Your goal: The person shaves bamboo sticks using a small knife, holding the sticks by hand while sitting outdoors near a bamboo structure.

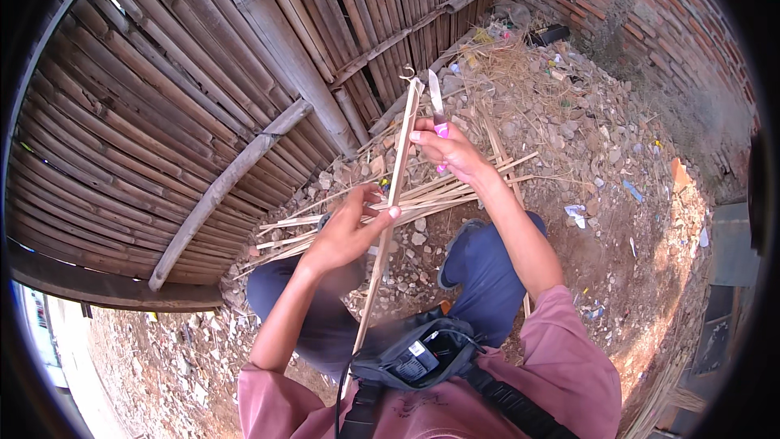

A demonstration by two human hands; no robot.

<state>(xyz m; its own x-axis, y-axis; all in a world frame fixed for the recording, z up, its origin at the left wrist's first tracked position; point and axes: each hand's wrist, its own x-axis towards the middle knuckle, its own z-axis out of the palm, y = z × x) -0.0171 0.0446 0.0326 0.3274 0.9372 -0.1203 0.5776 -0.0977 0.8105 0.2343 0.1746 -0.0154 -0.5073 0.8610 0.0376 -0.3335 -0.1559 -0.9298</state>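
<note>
At frame centre I note my right hand (451, 150) closed around a pink-handled knife (437, 106), blade pointing up beside the top of a long bamboo strip (388, 211). My left hand (345, 232), lower and left of it, pinches the strip mid-length between thumb and fingers. The strip slants from my lap to upper centre. I judge shaving is in hand; the next stroke needs a firm hold and the blade kept off the fingers. Cut bamboo slivers (325, 223) lie on the rubble ground (585, 162) behind.
</note>
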